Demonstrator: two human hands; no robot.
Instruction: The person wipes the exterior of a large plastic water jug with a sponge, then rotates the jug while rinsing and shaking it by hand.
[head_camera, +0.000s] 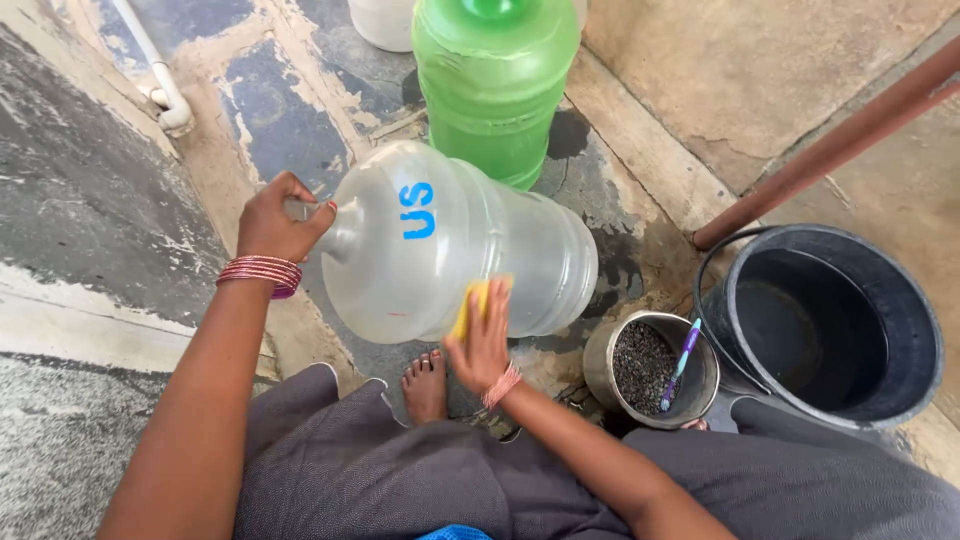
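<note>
Clear jug (455, 250) lies on its side on the floor (90, 200), just in front of my foot (426, 385), neck pointing left. My left hand (275, 222) is closed around the neck, holding it. My right hand (482, 340) is pressed flat on the jug's side, fingers curled over a yellow sponge (473, 303). Green jug (495, 85) stands upright right behind it, touching or nearly so. To the right: a small metal pot (650, 372) of dark grains with a purple toothbrush (680, 362) standing in it, and beside that a black bucket (825, 325).
</note>
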